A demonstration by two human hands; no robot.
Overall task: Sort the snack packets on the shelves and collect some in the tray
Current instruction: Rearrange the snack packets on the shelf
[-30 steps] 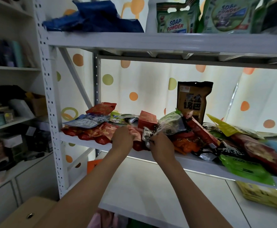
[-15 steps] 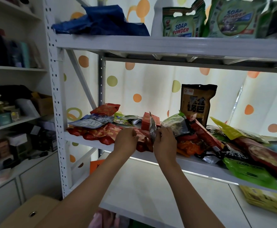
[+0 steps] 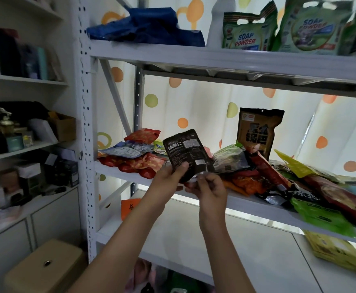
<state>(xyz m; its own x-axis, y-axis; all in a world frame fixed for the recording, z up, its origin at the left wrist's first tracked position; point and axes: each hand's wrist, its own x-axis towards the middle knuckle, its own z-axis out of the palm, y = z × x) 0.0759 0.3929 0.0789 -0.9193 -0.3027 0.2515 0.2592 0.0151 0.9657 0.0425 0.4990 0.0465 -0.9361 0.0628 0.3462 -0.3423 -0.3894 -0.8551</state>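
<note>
Black foil snack packet point(image 3: 186, 154), lifted clear of the heap on the middle shelf point(image 3: 246, 205), is pinched at its lower edge by left hand point(image 3: 170, 178) and right hand point(image 3: 209, 187), apparently being sorted; placement comes next.

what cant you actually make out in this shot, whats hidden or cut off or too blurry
- Black packet, head view: only its printed back shows; the small print is too fine to read, and the left hand and right hand cover its lower edge.
- Soap powder bags, top shelf: motion blur, right one cut by the frame edge.
- Yellow tray: cut off at the right edge, contents hidden under the shelf.
- Snack pile: overlapping, lower packets hidden.
</note>
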